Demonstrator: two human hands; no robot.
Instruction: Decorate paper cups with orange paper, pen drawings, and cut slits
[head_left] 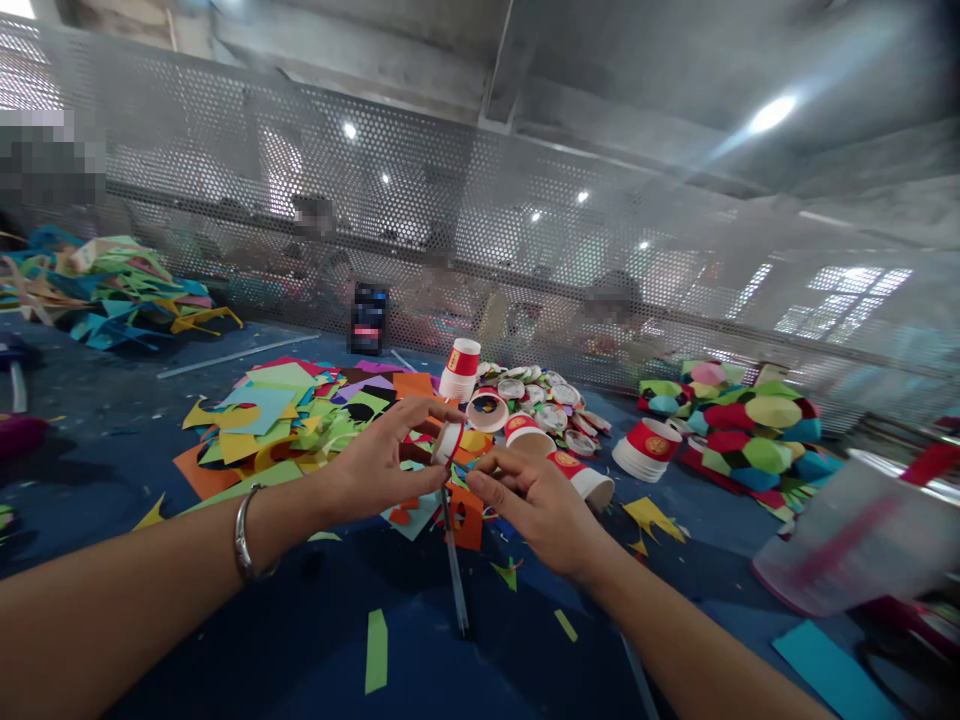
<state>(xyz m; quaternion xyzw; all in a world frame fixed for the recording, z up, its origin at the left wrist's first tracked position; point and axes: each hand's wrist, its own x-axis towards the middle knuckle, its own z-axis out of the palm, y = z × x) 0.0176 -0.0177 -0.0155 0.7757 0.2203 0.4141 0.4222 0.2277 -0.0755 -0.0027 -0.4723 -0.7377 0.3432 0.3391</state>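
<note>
My left hand (401, 455), with a silver bangle on its wrist, holds a small white and red cup piece (448, 443) between thumb and fingers. Close by on the right, my right hand (525, 495) has its thumb and fingers pressed together near the piece; what they pinch, if anything, is too small to make out. Below the hands a thin grey stick (455, 575) points toward me. Coloured paper scraps (262, 410) lie heaped to the left. Just behind the hands stand stacked red and white paper cups (460, 368), beside a pile of cut cup rings (555, 400).
A phone (368, 318) leans against a perforated metal screen (450, 230). More cups (647, 449) and colourful paper balls (757, 425) are at the right, near a translucent bucket (855, 530). Paper offcuts (112, 285) fill the back left. People are blurred behind the screen.
</note>
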